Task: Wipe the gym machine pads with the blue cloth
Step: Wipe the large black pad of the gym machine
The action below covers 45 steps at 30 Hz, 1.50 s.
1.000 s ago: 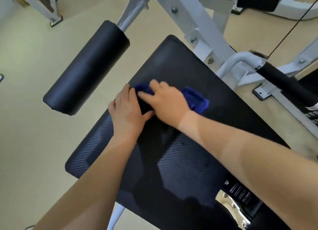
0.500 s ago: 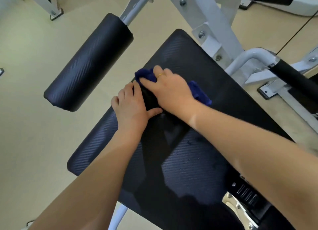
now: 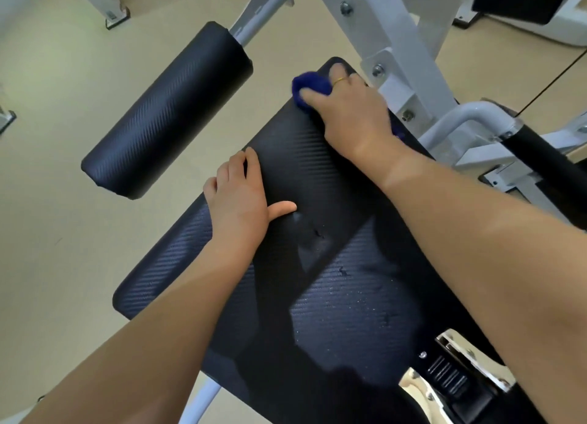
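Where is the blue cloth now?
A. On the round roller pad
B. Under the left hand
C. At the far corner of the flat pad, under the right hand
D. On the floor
C: the cloth sits bunched at the far corner of the flat pad, with the right hand on it; the left hand rests on bare pad, apart from the cloth.

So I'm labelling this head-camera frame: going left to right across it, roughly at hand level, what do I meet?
Roller pad → left hand, flat on the seat pad → blue cloth → right hand pressing it at the pad's far corner → white frame → black handle grip.
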Motion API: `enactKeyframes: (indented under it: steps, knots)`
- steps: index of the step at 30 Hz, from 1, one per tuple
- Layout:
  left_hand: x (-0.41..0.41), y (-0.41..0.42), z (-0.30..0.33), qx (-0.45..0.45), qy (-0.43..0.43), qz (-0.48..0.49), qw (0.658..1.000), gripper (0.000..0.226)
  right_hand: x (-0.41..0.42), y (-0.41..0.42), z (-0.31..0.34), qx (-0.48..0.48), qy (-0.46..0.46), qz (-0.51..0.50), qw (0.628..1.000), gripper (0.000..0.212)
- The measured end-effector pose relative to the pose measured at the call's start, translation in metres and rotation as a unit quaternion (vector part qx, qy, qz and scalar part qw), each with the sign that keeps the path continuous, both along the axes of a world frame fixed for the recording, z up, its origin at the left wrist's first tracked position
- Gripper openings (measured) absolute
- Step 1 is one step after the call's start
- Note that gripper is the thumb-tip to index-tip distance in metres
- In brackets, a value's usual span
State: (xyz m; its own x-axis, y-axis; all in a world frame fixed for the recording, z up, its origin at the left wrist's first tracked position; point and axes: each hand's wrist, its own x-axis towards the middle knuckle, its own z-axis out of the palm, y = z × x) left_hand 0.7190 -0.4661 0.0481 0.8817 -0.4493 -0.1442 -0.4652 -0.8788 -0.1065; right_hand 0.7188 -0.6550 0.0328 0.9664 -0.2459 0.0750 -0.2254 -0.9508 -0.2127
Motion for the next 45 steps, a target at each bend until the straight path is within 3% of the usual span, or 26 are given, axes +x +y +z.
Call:
enactKeyframes:
  steps: [2,4,7,10,12,17,20,24,27,30,37,39,42,45]
  knots:
    - [-0.001,0.0,-0.002,-0.008,0.002,0.003,1.0,0.103,0.013,-0.025,-0.001,0.035,0.004,-0.112,0.993,0.039]
    - [0.001,0.001,-0.004,-0.01,0.001,0.003,1.0,0.103,0.016,-0.027,-0.002,0.053,0.006,-0.134,0.99,0.038]
    - [0.001,0.0,-0.004,-0.016,0.003,0.005,1.0,0.104,0.004,0.008,0.002,0.061,-0.02,-0.052,0.997,0.036]
    - [0.0,-0.001,-0.004,-0.033,0.005,0.015,0.999,0.104,-0.009,0.052,0.004,0.029,-0.024,0.106,0.994,0.045]
    - [0.0,0.0,-0.006,-0.061,0.002,0.023,0.998,0.103,-0.006,0.044,0.004,0.0,-0.014,0.13,0.991,0.047]
    - [-0.001,0.002,-0.01,-0.134,0.011,0.045,0.99,0.115,0.007,0.005,0.001,0.055,0.001,-0.085,0.995,0.042]
    - [-0.001,0.001,-0.009,-0.168,0.029,0.052,0.984,0.123,-0.006,0.053,0.007,0.065,0.001,-0.011,0.998,0.039]
    - [0.002,0.013,-0.001,-0.21,0.078,0.082,0.971,0.124,-0.029,0.09,0.005,0.046,0.009,0.125,0.991,0.051]
    - [-0.007,0.029,0.011,-0.125,0.017,0.055,0.99,0.121,-0.018,0.055,0.009,0.025,0.021,0.063,0.997,0.043]
    - [-0.021,0.039,0.018,-0.06,0.025,0.065,0.996,0.115,-0.01,0.048,0.01,0.046,0.037,-0.036,0.998,0.043]
    - [-0.041,0.05,0.019,-0.038,0.059,0.093,0.993,0.129,-0.04,0.122,0.013,0.049,0.057,0.161,0.984,0.05]
    - [-0.043,0.055,0.017,-0.03,0.061,0.07,0.995,0.13,-0.03,0.096,0.014,0.017,0.05,0.126,0.991,0.044]
    - [-0.043,0.062,0.013,-0.042,0.07,0.053,0.995,0.132,-0.015,0.07,0.015,0.054,0.061,-0.031,0.996,0.042]
    - [-0.045,0.066,0.009,-0.033,0.048,0.039,0.998,0.132,-0.022,0.103,0.013,0.057,0.037,-0.002,0.998,0.043]
